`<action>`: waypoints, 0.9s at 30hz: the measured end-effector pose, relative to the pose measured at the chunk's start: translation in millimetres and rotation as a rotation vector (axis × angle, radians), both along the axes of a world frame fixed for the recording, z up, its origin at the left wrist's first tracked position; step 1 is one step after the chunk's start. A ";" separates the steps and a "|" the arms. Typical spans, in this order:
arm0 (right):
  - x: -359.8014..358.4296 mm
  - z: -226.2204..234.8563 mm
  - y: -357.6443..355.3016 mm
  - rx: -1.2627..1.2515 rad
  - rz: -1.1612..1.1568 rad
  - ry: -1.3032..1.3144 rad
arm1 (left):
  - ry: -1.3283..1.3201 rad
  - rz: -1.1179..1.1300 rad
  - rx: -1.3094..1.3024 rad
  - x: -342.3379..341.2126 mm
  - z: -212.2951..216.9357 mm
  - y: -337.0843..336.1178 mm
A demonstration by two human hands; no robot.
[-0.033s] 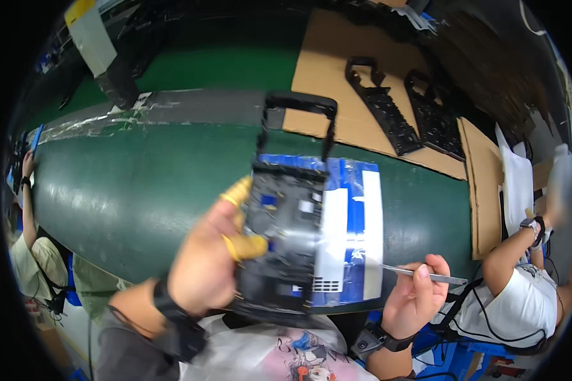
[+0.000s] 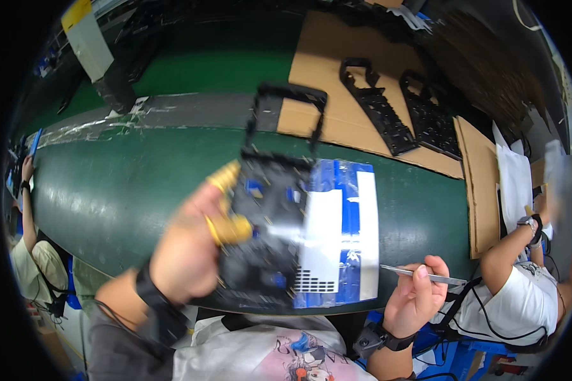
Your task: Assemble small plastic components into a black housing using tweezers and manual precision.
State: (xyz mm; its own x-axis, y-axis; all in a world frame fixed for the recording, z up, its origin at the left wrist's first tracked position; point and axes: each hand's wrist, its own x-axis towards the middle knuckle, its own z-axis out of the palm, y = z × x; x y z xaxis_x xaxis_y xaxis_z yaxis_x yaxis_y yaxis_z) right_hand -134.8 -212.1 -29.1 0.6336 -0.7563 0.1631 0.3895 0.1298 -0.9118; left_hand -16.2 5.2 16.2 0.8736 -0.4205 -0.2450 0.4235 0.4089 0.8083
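Observation:
My left hand (image 2: 187, 244), with yellow covers on the thumb and a finger, grips a black plastic frame (image 2: 270, 219) by its left side. An open loop tops this frame, and small blue spots and fittings show on its face; motion blurs it. Partly behind it lies a blue sheet (image 2: 351, 216) under clear film. White strips (image 2: 367, 247) run along the sheet, and one bears rows of small black rectangles (image 2: 318, 284). Right of the sheet, my right hand (image 2: 416, 295) pinches metal tweezers (image 2: 442, 278), their tips pointing left near the sheet's edge.
Two similar black frames (image 2: 384, 114) lie on cardboard (image 2: 324, 57) at the far right. Another cardboard piece (image 2: 480, 190) stands at the table's right. The green table (image 2: 133, 197) spans the middle. One person (image 2: 521, 273) sits at right, another (image 2: 38, 247) at far left.
My left hand has carried the black frame a little to the left, uncovering more of the blue sheet and its white strip. My right hand and the tweezers stay put.

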 end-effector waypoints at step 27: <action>-5.7 -26.3 -12.1 -0.040 0.042 0.011 | -0.675 -0.170 0.703 197.4 -8.1 -90.7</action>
State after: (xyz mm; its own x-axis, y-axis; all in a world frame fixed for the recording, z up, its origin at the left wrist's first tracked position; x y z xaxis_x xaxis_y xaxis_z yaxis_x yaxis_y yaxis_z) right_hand -140.5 -224.2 -55.3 0.6662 -0.7223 0.1855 0.3747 0.1091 -0.9207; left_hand 181.2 -85.5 8.1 0.8634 -0.5029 0.0404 -0.2069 -0.2800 0.9375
